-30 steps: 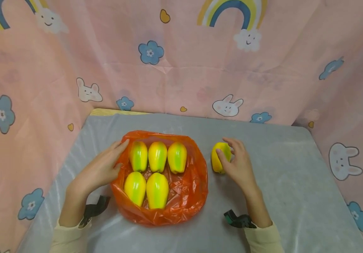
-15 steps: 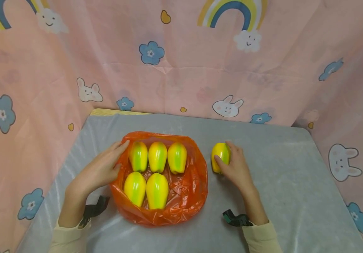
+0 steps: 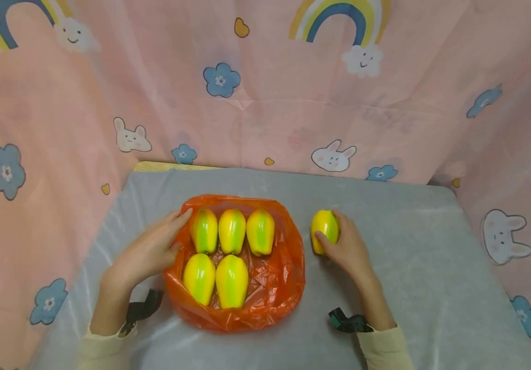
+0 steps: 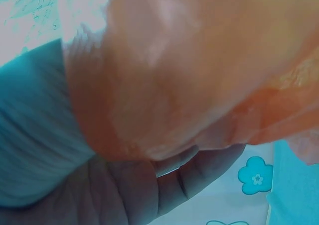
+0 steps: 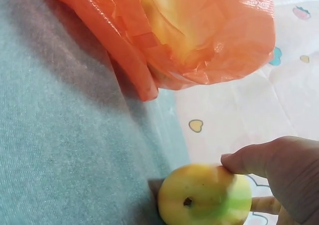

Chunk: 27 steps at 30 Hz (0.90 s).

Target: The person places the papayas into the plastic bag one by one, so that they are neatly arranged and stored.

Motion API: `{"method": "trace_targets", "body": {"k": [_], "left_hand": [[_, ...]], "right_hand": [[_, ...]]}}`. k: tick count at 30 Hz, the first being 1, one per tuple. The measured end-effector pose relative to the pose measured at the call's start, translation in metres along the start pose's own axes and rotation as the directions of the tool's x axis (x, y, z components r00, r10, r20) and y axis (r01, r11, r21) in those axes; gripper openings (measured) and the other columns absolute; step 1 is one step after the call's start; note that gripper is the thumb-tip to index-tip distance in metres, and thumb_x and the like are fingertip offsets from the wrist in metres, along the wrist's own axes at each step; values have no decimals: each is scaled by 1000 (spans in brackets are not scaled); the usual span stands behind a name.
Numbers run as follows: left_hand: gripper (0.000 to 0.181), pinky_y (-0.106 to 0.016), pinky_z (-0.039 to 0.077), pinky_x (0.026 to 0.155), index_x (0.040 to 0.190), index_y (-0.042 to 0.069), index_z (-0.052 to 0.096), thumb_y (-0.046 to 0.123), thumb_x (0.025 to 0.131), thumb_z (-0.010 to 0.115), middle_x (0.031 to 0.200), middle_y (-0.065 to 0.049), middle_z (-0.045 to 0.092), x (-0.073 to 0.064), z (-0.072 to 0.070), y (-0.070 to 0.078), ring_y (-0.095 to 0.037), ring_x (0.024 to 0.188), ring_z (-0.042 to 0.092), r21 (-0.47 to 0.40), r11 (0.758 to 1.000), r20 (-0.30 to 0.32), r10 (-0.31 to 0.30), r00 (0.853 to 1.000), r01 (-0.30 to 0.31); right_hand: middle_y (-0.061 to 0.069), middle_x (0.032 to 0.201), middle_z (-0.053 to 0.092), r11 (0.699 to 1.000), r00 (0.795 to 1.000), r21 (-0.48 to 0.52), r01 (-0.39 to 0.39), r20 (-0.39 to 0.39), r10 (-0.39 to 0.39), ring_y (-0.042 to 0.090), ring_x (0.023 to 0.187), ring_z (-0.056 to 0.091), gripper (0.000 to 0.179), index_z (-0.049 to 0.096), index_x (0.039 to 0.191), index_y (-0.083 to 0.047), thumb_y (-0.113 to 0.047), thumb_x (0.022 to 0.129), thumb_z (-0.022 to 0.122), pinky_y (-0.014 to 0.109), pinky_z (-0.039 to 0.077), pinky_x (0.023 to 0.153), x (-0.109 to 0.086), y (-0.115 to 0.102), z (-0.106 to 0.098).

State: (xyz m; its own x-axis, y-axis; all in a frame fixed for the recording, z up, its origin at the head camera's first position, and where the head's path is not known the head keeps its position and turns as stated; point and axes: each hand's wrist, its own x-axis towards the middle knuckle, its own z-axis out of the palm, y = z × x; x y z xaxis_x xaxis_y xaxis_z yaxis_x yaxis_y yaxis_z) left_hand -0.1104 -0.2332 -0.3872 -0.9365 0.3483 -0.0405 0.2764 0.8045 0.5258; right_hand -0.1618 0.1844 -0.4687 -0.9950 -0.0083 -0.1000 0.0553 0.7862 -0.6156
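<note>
An orange plastic bag (image 3: 272,303) lies with its mouth spread on the table, its rim rolled out. Inside sit several glossy yellow-green papayas (image 3: 232,280), in two rows. My left hand (image 3: 147,246) rests against the bag's left rim, fingers fairly straight; in the left wrist view the bag film hides part of the fingers (image 4: 209,168). Right of the bag, my right hand (image 3: 348,246) grips a single papaya (image 3: 324,228) between thumb and fingers. The right wrist view shows that papaya's end with its dark spot, and it appears to touch the table.
A grey cloth (image 3: 432,267) covers the table, with a strip of bare wood (image 3: 168,166) at the back left edge. Pink printed curtains (image 3: 265,118) stand behind and along both sides. Black wrist mounts (image 3: 351,321) hang below both wrists.
My right hand has come in around the lone papaya, its thumb now lying on the fruit's near side. The left hand stays at the bag's rim. The head view has shifted slightly.
</note>
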Motion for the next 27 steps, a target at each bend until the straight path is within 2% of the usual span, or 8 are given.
{"method": "trace_targets", "body": {"k": [6,15,27], "left_hand": [[72,-62,49,115,161,-5,36,-9,94,59,159,-24,48,-1,7,2,-42,137,56,-2,1000,-6,-2,1000,2],[72,-62,49,114,162,-6,34,-9,94,58,161,-25,46,-2,2,1,-42,137,56,8,1000,12,-28,1000,27],[72,-64,50,112,163,-2,34,-4,97,62,157,-22,50,-1,-1,1,-41,133,58,-24,999,9,-20,1000,21]], "right_hand": [[29,162,40,1000,1000,1,1,15,-1,46,136,49,83,30,164,-2,-36,99,68,68,44,117,-1,1,-5],[28,163,39,1000,1000,-8,-4,22,4,46,137,48,86,29,166,-5,-37,98,70,68,45,118,0,-1,-2],[29,161,41,1000,1000,5,23,-7,-23,45,136,49,85,31,164,-4,-36,96,71,67,45,118,-3,-4,-8]]}}
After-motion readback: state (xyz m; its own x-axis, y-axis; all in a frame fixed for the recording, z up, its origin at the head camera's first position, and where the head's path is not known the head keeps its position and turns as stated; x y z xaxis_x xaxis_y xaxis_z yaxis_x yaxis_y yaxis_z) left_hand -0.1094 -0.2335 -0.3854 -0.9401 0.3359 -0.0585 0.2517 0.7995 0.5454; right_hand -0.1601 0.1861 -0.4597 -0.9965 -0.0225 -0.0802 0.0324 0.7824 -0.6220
